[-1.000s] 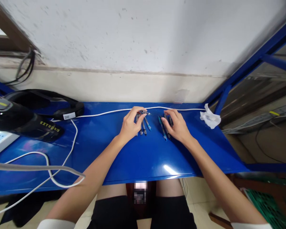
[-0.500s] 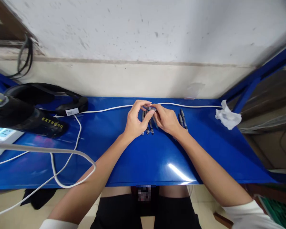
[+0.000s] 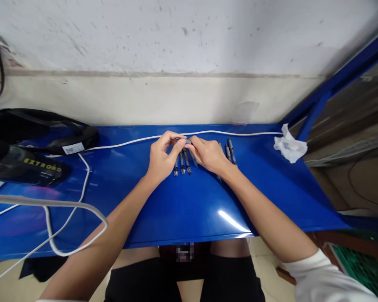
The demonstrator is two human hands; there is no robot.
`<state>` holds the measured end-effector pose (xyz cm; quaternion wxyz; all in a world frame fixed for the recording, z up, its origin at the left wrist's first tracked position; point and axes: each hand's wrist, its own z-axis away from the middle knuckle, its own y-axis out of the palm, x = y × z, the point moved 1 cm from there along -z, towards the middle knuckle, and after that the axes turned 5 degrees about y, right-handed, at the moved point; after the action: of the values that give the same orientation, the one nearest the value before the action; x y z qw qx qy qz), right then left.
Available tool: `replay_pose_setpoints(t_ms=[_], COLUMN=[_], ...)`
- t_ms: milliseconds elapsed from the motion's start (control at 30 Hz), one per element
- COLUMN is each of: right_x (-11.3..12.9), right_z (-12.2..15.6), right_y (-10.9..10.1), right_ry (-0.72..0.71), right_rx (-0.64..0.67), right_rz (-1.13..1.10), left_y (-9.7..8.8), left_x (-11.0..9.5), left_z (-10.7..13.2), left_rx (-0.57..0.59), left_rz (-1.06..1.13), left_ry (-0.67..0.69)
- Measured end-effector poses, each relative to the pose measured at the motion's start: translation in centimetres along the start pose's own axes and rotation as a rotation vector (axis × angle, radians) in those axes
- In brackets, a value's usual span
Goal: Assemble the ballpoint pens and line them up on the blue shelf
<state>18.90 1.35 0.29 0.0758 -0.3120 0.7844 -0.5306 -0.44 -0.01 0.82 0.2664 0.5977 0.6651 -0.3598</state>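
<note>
Both hands meet over a row of pens on the blue table (image 3: 189, 201). My left hand (image 3: 161, 157) and my right hand (image 3: 209, 154) pinch the two ends of one dark pen (image 3: 182, 140), held crosswise just above the table. Under the hands lie several pens (image 3: 182, 163) side by side, pointing toward me. Two more pens (image 3: 230, 151) lie to the right of my right hand.
A white cable (image 3: 122, 144) runs along the table's back and loops off the front left. A black bag lettered EXTRORD (image 3: 28, 167) and a black strap (image 3: 66, 140) sit at the left. Crumpled white tissue (image 3: 289, 147) lies at the back right beside a blue frame post.
My right hand left the pens on the right and came to the middle, joining my left hand on one pen. The view shifted a little to the right.
</note>
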Motion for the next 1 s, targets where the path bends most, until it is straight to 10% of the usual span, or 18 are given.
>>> replay_pose_setpoints(t_ms=[1000], right_x=[1.5], right_z=[0.2], right_y=[0.5], right_ry=[0.012], right_rx=[0.06], right_rz=[0.072], left_y=[-1.9], left_x=[-0.5], left_z=[-0.5], left_rx=[0.106], left_rz=[-0.106], left_ry=[0.028])
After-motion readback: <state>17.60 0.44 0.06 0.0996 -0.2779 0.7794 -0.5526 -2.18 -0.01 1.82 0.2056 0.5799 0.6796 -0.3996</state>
